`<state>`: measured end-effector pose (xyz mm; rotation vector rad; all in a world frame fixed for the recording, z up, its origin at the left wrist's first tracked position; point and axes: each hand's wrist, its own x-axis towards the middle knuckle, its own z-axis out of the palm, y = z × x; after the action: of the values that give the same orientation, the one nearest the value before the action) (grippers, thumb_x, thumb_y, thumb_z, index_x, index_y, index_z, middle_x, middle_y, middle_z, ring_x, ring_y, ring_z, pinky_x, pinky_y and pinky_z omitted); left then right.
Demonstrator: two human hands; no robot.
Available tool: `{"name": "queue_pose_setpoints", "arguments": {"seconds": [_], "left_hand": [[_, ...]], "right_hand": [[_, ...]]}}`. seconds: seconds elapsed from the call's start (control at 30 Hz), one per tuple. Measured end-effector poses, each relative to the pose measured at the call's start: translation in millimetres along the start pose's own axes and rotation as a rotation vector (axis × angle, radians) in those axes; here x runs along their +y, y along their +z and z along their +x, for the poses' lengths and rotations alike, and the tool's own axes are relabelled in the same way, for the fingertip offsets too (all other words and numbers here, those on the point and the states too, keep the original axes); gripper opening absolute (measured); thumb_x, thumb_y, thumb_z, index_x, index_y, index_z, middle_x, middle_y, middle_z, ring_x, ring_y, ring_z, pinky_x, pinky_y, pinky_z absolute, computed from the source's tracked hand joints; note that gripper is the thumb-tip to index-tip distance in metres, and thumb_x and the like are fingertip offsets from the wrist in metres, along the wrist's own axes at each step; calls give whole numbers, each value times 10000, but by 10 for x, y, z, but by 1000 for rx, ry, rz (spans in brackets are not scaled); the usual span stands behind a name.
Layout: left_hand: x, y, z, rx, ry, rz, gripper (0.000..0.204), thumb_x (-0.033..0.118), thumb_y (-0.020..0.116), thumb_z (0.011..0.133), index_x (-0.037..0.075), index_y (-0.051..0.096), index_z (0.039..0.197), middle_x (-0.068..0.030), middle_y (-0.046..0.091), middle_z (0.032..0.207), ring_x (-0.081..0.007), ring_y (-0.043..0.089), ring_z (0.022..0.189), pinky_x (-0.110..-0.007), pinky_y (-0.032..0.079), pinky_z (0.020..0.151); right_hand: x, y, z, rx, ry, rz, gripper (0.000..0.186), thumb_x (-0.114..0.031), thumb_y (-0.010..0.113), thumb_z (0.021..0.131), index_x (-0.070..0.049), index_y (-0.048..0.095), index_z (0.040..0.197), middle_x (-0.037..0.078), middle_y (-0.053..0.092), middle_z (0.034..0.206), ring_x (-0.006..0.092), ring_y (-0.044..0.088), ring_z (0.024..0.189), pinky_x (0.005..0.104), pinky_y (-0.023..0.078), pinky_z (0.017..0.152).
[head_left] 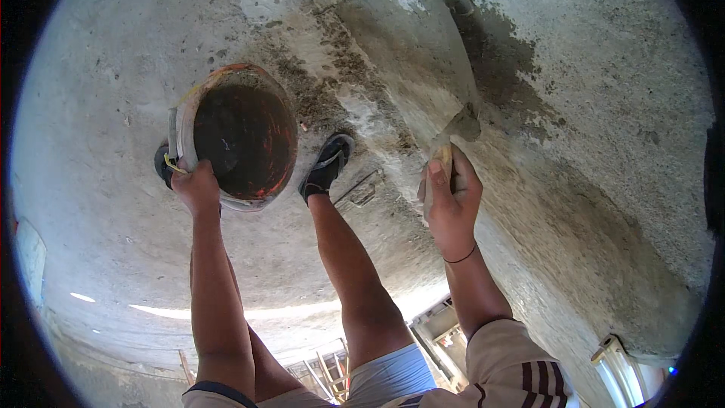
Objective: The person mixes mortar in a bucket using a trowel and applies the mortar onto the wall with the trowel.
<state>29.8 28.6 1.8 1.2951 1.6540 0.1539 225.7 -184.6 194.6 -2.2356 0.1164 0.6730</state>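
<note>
With my left hand I grip the near-left rim of a round, battered bucket, whose dark inside has orange streaks. In my right hand is a trowel with a pale, mortar-smeared handle; my fingers are closed round it and partly hide it. The trowel's grey end lies at the lower tip of a damp patch of fresh mortar on the concrete step. At that patch's top is a short round pipe or hole. My sandalled foot stands right of the bucket.
The rough concrete floor spreads left. A raised concrete ledge or step runs diagonally along the right, with dirt and debris at its base. A thin metal piece lies near my foot. Wooden pieces and a pale framed opening show at the lower edge.
</note>
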Motion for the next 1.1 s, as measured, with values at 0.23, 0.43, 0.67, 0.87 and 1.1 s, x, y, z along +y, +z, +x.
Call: {"name": "queue_pose_setpoints", "arguments": {"seconds": [0.23, 0.43, 0.67, 0.87, 1.1], "left_hand": [[-8, -2, -2, 29, 37, -10, 168, 75, 539, 641, -73, 527, 719, -54, 517, 644, -172, 475, 593, -327, 401, 569], [5, -11, -1, 29, 46, 24, 134, 69, 545, 641, -56, 505, 665, -35, 490, 579, -151, 444, 527, -318, 383, 518], [-69, -27, 48, -33, -9, -55, 143, 64, 542, 641, -59, 519, 709, -38, 499, 608, -152, 450, 545, -317, 386, 527], [-74, 3, 35, 8, -33, -101, 177, 72, 548, 634, -64, 520, 742, -50, 508, 651, -165, 463, 577, -314, 392, 552], [-84, -13, 34, 1, -27, 2, 196, 82, 554, 643, -70, 531, 765, -67, 522, 657, -193, 480, 600, -334, 404, 592]], "right_hand": [[-143, -9, -59, -116, 49, 152, 365, -281, 520, 912, 34, 498, 1097, 19, 515, 699, 69, 452, 536, 228, 383, 461], [-159, -9, 82, -112, 108, 198, 390, -352, 510, 913, 14, 511, 1047, 33, 502, 671, 94, 457, 514, 251, 395, 447], [-62, -5, -115, -63, 101, 293, 374, -325, 497, 923, 18, 508, 1073, 40, 515, 688, 100, 473, 548, 255, 402, 454], [100, -23, -109, -71, -78, -85, 377, -306, 475, 930, 28, 479, 1105, 55, 504, 724, 98, 460, 523, 239, 395, 453], [-154, 43, -31, -31, -146, 93, 376, -292, 465, 933, 40, 485, 1110, 30, 496, 689, 92, 456, 531, 245, 392, 450]]}}
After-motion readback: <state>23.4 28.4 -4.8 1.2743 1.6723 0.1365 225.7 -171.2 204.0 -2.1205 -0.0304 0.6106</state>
